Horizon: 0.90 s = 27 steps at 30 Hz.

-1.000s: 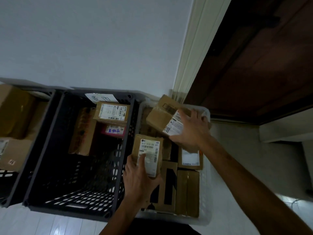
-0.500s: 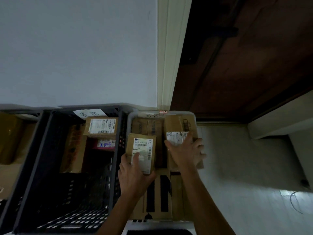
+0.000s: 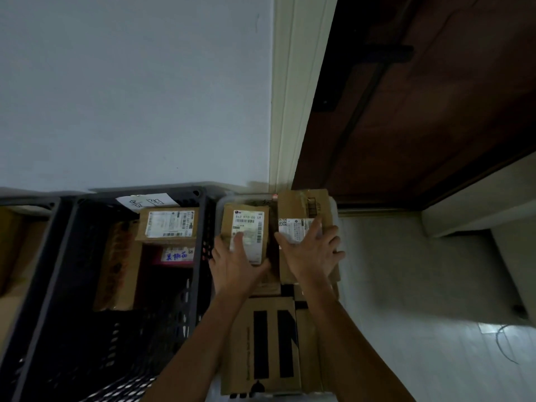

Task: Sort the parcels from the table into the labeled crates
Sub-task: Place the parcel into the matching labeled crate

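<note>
**Two parcels going into the pale crate, lower centre of frame**

While both hands are down in the pale crate (image 3: pixel 333 211) at centre frame, each has its own parcel. Left hand (image 3: pixel 235 265) grips the small labelled parcel (image 3: pixel 246 230), thumb across the label and fingers curled round its near and left edges. Right hand (image 3: pixel 311 253) lies flat, fingers spread and straight, on the larger parcel (image 3: pixel 301 204), which sits at the crate's far right corner.

Step in hand, as judged: seating these two side by side. To do it well, lower the small parcel level into the far left corner, label up, then release; right hand should press its parcel flat, not slide it.

Edges: the right parcel appears to ride over the far right rim, so it may tip outward. Little open room left; printed carton (image 3: pixel 261 343) fills the near half. Black crate (image 3: pixel 69 271) at left, tagged with a paper label (image 3: pixel 146 202), has bare floor toward the lower left
</note>
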Available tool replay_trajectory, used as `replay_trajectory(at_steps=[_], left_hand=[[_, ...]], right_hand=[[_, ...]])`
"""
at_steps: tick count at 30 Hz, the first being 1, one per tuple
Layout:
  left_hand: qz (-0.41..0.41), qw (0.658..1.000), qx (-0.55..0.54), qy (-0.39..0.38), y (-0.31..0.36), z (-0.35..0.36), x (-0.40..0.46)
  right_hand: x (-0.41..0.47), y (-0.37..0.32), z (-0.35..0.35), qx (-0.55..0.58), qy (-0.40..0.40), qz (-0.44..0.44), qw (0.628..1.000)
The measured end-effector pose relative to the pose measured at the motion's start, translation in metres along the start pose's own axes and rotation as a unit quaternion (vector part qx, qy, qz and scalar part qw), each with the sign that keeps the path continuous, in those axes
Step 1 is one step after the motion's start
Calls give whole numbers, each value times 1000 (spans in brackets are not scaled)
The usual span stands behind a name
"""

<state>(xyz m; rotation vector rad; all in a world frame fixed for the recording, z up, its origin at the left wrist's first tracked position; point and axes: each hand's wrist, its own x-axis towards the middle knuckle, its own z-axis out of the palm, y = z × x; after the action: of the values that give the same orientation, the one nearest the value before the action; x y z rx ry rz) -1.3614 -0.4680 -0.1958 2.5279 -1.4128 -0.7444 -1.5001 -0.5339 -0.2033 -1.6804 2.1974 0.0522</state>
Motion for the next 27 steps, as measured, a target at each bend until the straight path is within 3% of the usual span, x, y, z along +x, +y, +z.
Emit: replay_trajectory(at_steps=[10,14,21,27], left_hand=[[11,999,30,-3,5,20,23],[47,998,-38,1,-2,18,25],[25,981,-190,27,-15,12,41],[58,993,-105,23,-8,16,40]], right_hand=[[5,8,11,-30,19,-40,999],[9,9,11,-39,18,-62,997],[13,22,13,-52,31,-114,992],[16,22,13,-64,7,-121,991]])
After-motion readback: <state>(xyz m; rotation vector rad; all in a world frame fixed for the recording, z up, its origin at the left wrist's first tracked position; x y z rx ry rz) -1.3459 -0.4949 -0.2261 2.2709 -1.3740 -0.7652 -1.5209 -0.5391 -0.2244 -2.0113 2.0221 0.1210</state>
